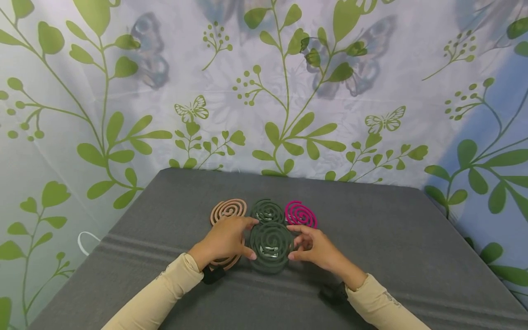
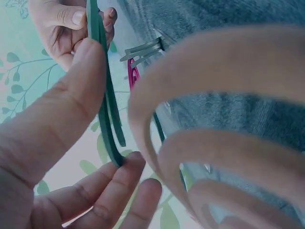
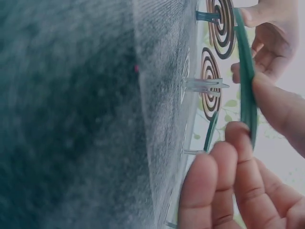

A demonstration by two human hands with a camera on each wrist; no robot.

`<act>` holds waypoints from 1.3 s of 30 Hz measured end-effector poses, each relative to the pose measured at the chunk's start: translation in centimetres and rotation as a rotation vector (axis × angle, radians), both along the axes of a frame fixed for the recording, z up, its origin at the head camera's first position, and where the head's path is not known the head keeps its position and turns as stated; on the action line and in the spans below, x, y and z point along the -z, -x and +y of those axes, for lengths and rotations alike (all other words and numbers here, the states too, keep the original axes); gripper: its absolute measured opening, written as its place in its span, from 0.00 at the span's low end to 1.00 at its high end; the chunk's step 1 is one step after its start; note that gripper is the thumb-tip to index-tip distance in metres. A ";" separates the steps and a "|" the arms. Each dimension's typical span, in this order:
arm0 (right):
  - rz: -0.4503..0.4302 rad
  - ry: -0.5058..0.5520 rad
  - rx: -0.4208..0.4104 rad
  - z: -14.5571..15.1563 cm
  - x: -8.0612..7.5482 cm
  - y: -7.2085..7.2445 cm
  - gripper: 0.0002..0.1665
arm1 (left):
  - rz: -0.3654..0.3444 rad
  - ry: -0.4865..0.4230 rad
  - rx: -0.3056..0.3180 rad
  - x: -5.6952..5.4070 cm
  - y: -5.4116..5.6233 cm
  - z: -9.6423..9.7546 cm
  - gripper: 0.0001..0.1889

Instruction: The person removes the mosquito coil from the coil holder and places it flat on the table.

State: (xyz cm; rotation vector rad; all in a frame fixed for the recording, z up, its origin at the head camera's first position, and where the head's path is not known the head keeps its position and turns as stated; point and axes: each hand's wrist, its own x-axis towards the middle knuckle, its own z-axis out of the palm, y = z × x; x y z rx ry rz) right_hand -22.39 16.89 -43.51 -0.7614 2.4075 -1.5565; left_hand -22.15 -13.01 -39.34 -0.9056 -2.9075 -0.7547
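Note:
Both hands hold a dark green mosquito coil [image 1: 271, 234] by its opposite edges, raised above the grey surface. My left hand [image 1: 228, 238] pinches its left side, thumb and fingertips at the rim. From the right, my right hand [image 1: 316, 250] grips the other edge; the right wrist view shows the coil [image 3: 247, 78] edge-on between thumb and fingers. Behind it sits another green coil [image 1: 268, 211], with a pink coil [image 1: 301, 214] to the right and a tan coil [image 1: 228, 208] to the left. A second tan coil [image 1: 227, 264] is partly hidden under the left hand.
Small clear stands, one [image 3: 205, 86] near a tan coil, rise from the grey cloth-covered table [image 1: 371, 220]. A leaf-patterned curtain [image 1: 231, 91] hangs behind the table. A white loop [image 1: 84, 243] shows at the left edge.

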 end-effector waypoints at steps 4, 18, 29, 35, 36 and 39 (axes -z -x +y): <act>0.040 0.022 0.012 0.2 0.0 0.1 0.43 | -0.062 -0.092 0.019 -0.4 0.0 -0.2 0.44; -0.018 0.159 -0.022 1.4 -0.3 0.2 0.43 | -0.158 -0.254 0.044 -1.0 0.0 -0.2 0.44; -0.042 0.161 -0.063 2.6 -0.9 0.7 0.45 | -0.297 -0.468 0.027 -0.6 -0.5 0.8 0.45; -0.082 0.158 -0.072 3.4 -0.9 0.8 0.47 | -0.355 -0.566 0.036 -0.3 -0.7 1.5 0.45; -0.083 0.156 -0.071 3.6 -1.0 0.8 0.46 | -0.363 -0.577 0.032 -0.2 -0.7 1.7 0.45; -0.084 0.139 -0.069 4.0 -1.1 0.8 0.46 | -0.379 -0.599 0.024 -0.2 -0.9 2.2 0.45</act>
